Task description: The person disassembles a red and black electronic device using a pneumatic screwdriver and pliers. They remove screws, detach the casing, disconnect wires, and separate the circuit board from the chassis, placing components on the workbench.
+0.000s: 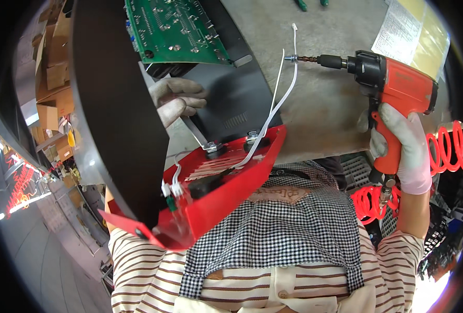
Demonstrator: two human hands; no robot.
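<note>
Red driver [406, 86] in right hand [406, 140]; left hand [177, 99] inside housing [234, 192].

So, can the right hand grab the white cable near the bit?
Probably not: the right hand holds the red pneumatic driver, so grabbing the white cable would likely mean letting go.

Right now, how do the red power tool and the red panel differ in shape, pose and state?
The red power tool is pistol-shaped; the red panel is long and shallow with raised edges. The tool is gripped in the right hand, while no hand shows on the panel. The tool's bit points left; the panel slants from lower left to upper right. Both share a red body.
</note>
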